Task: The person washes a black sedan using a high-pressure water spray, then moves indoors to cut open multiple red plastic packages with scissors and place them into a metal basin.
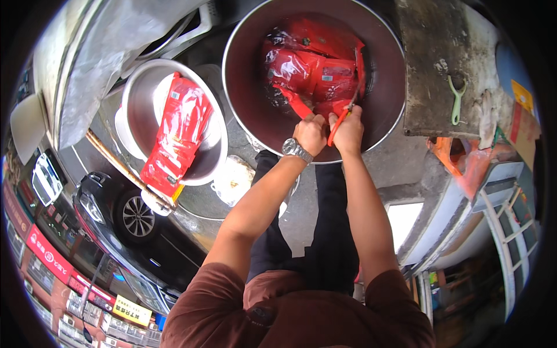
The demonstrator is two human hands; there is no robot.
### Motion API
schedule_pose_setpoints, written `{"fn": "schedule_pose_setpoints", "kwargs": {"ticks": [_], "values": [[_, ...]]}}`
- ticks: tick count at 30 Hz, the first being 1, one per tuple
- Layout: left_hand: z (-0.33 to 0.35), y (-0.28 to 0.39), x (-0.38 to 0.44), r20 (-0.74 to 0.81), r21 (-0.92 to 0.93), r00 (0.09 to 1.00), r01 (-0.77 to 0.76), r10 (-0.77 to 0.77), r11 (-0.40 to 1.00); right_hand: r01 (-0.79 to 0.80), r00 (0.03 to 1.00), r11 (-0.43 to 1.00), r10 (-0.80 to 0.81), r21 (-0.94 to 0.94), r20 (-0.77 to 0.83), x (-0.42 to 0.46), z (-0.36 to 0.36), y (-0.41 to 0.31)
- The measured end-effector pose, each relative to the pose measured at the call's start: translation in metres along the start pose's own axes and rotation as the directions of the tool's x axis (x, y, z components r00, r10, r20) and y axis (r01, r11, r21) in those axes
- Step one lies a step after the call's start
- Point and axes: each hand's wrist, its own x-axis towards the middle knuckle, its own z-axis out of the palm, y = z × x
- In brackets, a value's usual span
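A large round metal pot (244, 89) stands before me, with several red plastic packets (337, 77) lying in what looks like water at its bottom. My left hand (310, 135), with a metal watch at the wrist, grips a red packet (297, 103) over the pot's near side. Close beside it, my right hand (350, 134) is closed around orange-handled scissors (338, 127). Their blades point away from me, over the packets. Whether the blades touch plastic is hard to tell. To the left, a metal basin (203, 173) holds a stack of red packets (179, 132) leaning over its near rim.
A worn board (428, 93) at the right carries a green peeler (457, 101) and a white glove (485, 115). An orange plastic bag (470, 167) hangs below it. A bamboo pole (117, 158) lies by the basin; a black car (143, 226) is parked beyond. A ladder (507, 230) stands right.
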Motion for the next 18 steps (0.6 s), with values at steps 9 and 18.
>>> {"fn": "schedule_pose_setpoints", "kwargs": {"ticks": [9,18], "values": [[-0.122,0.044,-0.043,-0.088,-0.178,0.988,-0.137,0.123,0.974,0.262,0.961,0.913,-0.276,0.312,-0.001,-0.085,-0.03,-0.076],[-0.335,0.038,-0.126,-0.145,-0.409,0.986,0.019,-0.085,0.912,0.378,0.753,0.605,-0.642,0.701,0.148,-0.17,-0.076,-0.215]]}}
